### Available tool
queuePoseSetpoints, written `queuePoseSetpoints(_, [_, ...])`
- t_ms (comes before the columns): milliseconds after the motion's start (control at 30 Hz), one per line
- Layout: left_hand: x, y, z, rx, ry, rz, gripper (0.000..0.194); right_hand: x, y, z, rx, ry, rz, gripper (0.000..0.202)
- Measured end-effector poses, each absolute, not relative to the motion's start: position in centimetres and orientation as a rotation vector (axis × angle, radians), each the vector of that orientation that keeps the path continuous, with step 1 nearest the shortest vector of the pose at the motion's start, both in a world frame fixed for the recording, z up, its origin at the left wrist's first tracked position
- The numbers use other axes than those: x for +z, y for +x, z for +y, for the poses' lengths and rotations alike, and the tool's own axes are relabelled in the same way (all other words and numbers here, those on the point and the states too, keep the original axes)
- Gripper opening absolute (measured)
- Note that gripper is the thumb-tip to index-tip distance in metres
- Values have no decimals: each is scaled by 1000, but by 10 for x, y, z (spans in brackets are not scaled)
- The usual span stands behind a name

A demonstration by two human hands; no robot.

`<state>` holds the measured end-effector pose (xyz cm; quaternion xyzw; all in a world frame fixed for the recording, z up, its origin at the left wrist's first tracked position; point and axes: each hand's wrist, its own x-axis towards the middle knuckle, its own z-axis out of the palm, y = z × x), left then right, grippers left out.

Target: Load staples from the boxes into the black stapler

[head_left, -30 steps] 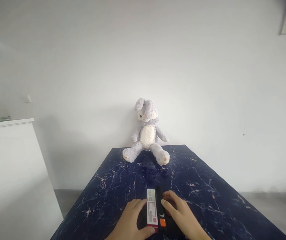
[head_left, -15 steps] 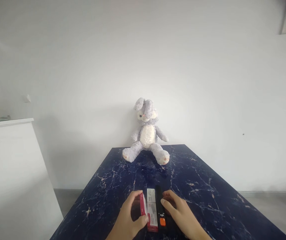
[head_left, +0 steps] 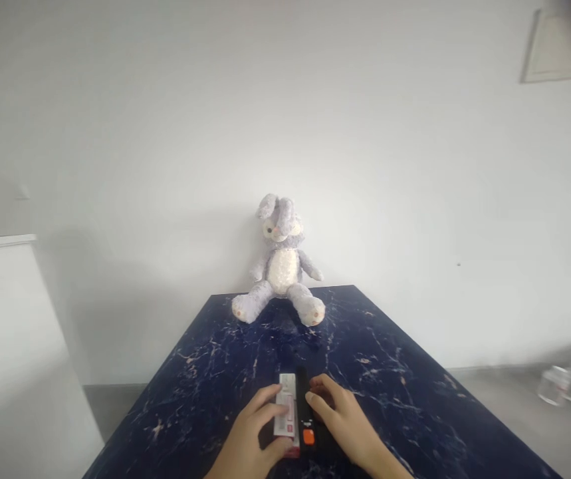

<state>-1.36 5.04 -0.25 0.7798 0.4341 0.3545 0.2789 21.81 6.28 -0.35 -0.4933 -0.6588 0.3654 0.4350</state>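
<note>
Swung rightward since half a second ago, when its magenta side showed, a small white-and-magenta cardboard box [head_left: 284, 426] now shows its white face at the bottom centre, overlapping a longer white-and-pink box [head_left: 288, 380]; at far left stands a white cabinet [head_left: 6, 319]; rightward, the left hand [head_left: 251, 434] grips the small box between thumb and fingers; above, a grey plush rabbit [head_left: 282, 271] sits on a dark-blue marbled table [head_left: 385, 372]; beside the boxes lies a long black device with an orange button [head_left: 308, 437]; the right hand's [head_left: 342, 419] fingers curl at its right edge, whether gripping I cannot tell; clear containers [head_left: 554, 386] stand lower right.
</note>
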Motion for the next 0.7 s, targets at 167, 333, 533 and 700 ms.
queuePoseSetpoints(167, [-17, -12, 58, 930, 2122, 1202, 44, 0, 216, 62, 886, -1255, -1615, 18])
queuePoseSetpoints(333, [-20, -11, 56, 983, 2082, 1196, 60, 1, 216, 61, 887, -1271, -1626, 19])
queuePoseSetpoints(533, [-16, -14, 53, 935, 2050, 1170, 73, 2, 218, 60, 877, -1269, -1665, 22])
queuePoseSetpoints(700, [-8, -14, 47, 924, 2028, 1138, 74, 0, 218, 60, 904, -1264, -1696, 26])
